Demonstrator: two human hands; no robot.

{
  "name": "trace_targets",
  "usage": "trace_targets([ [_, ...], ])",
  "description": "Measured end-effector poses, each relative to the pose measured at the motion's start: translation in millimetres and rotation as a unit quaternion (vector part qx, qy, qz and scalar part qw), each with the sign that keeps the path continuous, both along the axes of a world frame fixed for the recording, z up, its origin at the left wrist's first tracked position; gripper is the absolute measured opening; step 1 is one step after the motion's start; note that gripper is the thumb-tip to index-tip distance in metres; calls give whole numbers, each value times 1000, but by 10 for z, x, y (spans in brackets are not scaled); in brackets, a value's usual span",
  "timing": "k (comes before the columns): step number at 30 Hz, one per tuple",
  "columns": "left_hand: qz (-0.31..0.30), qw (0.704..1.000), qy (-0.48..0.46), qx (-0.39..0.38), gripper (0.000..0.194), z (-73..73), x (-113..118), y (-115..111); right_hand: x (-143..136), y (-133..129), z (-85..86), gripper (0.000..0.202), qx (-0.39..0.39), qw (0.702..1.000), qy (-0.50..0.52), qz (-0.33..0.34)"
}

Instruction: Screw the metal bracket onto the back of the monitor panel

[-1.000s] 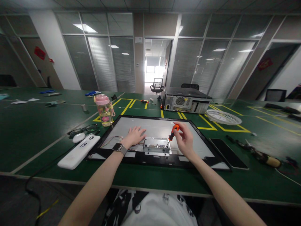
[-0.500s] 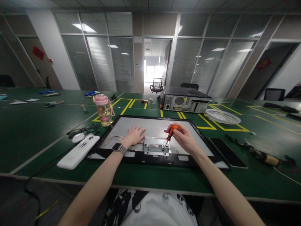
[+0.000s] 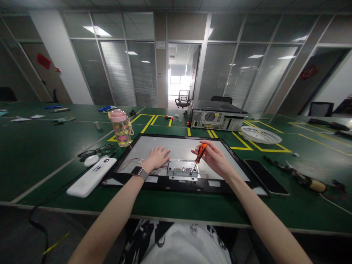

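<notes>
A flat panel (image 3: 181, 145) with a black frame lies on the green table. Near its front edge sits a metal bracket (image 3: 176, 167) with a small board inside. My left hand (image 3: 157, 158) rests flat on the panel, fingers spread, just left of the bracket; it holds nothing. An orange and black screwdriver (image 3: 201, 153) is in my right hand (image 3: 214, 157), tilted, its tip down at the right part of the bracket. Thin wires (image 3: 129, 161) run over the panel's left side, partly under my left hand.
Left of the panel are a pink-lidded bottle (image 3: 120, 128), glasses (image 3: 103, 150) and a white power bank (image 3: 92, 176). Beyond it stands a computer case (image 3: 217, 115). To the right are a white basket (image 3: 260, 135), a black phone (image 3: 266, 177) and a cable bundle (image 3: 305, 179).
My right hand has shifted slightly, with its fingers a little looser around the screwdriver handle. The left hand and the panel look unmoved.
</notes>
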State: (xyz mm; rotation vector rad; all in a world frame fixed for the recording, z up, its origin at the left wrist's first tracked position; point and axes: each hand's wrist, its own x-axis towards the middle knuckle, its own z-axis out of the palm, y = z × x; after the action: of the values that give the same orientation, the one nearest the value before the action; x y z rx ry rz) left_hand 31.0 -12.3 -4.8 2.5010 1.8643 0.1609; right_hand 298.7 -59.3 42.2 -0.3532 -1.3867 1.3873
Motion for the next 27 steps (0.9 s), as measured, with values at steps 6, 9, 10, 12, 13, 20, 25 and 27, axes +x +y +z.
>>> trace_targets([
  [6, 2, 1000, 4, 0, 49, -23, -8, 20, -5, 20, -7, 22, -3, 999, 7, -32],
  [9, -2, 1000, 5, -2, 49, -14, -6, 12, 9, 28, 4, 22, 6, 998, -1, -55],
  [10, -3, 1000, 5, -1, 49, -10, -5, 9, 14, 29, 9, 24, 5, 998, -7, -59],
  [12, -3, 1000, 5, 0, 49, -5, -2, 4, 21, 29, 16, 30, 3, 998, -20, -63],
  [13, -1, 1000, 5, 1, 49, -4, -1, 3, 22, 32, 15, 33, 6, 998, -25, -66],
  [20, 4, 1000, 5, -1, 48, -10, 3, 9, 30, 81, -68, 28, 75, 989, -53, -114],
  [25, 4, 1000, 6, -4, 49, 2, 6, 0, 7, 57, -78, 21, 105, 964, -76, -234],
  [27, 4, 1000, 7, -5, 49, 7, 7, -5, -8, 29, -73, 19, 119, 950, -89, -274],
])
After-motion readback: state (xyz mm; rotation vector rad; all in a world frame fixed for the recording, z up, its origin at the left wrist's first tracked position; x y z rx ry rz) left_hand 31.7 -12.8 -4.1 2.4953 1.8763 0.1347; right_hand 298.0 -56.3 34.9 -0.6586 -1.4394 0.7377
